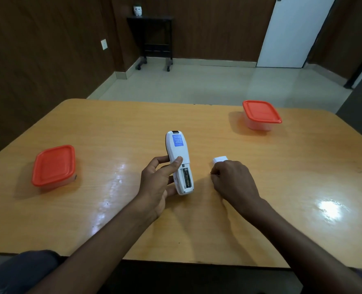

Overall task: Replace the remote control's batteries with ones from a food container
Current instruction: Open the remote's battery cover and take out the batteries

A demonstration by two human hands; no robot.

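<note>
My left hand (pixel 159 183) holds a white remote control (pixel 179 153) back side up, just above the wooden table (pixel 112 128). A blue label sits on the remote's upper back. Its battery compartment (pixel 187 177) is uncovered, and batteries show inside. My right hand (pixel 233 183) rests on the table to the right of the remote, fingers closed on the white battery cover (pixel 220 159), which sticks out past the fingertips. One food container with an orange lid (pixel 53 165) stands at the left. A second food container with an orange lid (pixel 260 114) stands at the far right. Both lids are on.
The table's near edge (pixel 197 262) runs just in front of my arms. Beyond the far edge lies a tiled floor, with a dark wheeled stand (pixel 152 39) against the wood-panelled wall and a white door (pixel 292 32) at the back right.
</note>
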